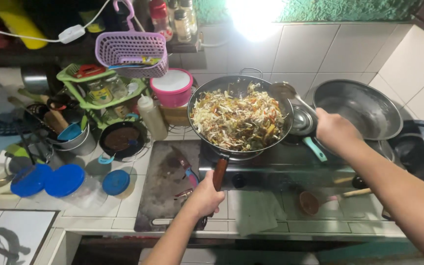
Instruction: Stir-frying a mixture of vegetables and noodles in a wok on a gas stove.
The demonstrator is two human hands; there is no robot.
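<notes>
Up on the shelf, labelled bottles (175, 19) with red caps; below, a pale squeeze bottle (152, 117) beside the green rack (82, 103).

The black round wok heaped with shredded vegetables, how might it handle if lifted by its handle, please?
The black round wok probably feels front-heavy: food is heaped to its rim. It may tip, since the left hand grips only the long handle. The right hand holds a metal ladle.

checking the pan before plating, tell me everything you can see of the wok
The wok is a dark, round metal pan, tilted toward the camera over the stove. A wire loop handle sits on its far rim; its long reddish-brown handle is gripped by the left hand. It is heaped with shredded cabbage and mixed vegetables. The right hand holds a metal ladle at its right rim.
</notes>
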